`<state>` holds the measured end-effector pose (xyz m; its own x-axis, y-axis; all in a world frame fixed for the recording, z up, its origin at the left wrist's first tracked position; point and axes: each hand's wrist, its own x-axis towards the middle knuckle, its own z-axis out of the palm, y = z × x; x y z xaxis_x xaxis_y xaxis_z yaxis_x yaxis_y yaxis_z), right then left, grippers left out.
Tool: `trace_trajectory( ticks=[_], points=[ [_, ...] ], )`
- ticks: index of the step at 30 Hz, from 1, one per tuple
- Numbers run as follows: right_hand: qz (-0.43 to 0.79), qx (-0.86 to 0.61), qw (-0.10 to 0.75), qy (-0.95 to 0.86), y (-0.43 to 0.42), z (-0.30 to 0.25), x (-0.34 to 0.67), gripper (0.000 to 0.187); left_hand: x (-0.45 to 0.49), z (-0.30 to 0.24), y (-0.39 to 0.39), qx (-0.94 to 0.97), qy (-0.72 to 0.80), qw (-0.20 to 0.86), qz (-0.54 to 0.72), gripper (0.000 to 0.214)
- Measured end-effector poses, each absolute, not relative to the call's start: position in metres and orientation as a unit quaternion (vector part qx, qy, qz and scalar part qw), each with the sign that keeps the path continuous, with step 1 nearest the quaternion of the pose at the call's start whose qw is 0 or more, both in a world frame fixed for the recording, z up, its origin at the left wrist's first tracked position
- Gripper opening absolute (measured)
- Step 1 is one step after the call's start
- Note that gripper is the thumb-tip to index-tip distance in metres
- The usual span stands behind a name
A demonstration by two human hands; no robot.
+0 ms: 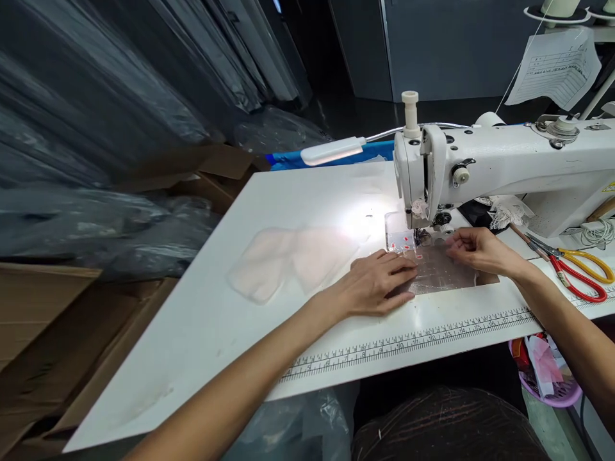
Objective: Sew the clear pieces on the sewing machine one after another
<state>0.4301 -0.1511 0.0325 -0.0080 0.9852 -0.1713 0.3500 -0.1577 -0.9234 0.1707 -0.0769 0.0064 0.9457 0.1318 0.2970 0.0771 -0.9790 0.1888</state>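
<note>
A white sewing machine (519, 153) stands at the right, its presser foot (419, 235) down at the bed between my two hands. My left hand (379, 282) lies flat on the left of the shiny metal bed plate (446, 275), fingers a little apart. To the right of the foot, my right hand (473, 250) is closed in a pinch; what its fingertips hold is too small to make out. Small red marks (406, 239) show around the foot. Sheer pale pink fabric (262, 262) is spread on the white table, left of my left hand.
Red-and-yellow-handled scissors (579, 269) and white lace (509, 211) lie right of my right hand. A printed ruler (398, 346) follows the table's front edge. A lamp (332, 151) reaches over the back edge. Cardboard boxes (43, 301) stand left; a purple basket (560, 397) hangs below right.
</note>
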Motion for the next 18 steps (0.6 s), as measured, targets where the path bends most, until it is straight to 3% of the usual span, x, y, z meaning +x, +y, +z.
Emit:
trace_trajectory(
  ticks=[5,12,18],
  points=[
    [0.513,-0.574,0.388,-0.506,-0.145,0.029,0.41,0.019,0.158,0.005,-0.082,0.979,0.078,0.055,0.178,0.039],
    [0.515,-0.561,0.407,-0.505,-0.135,0.016,0.398,0.032,0.168,0.004,-0.098,0.964,0.052,0.086,0.248,0.025],
    [0.498,-0.571,0.441,-0.481,-0.135,0.01,0.404,0.045,0.203,0.005,-0.12,0.971,0.023,0.078,0.224,0.037]
  ],
)
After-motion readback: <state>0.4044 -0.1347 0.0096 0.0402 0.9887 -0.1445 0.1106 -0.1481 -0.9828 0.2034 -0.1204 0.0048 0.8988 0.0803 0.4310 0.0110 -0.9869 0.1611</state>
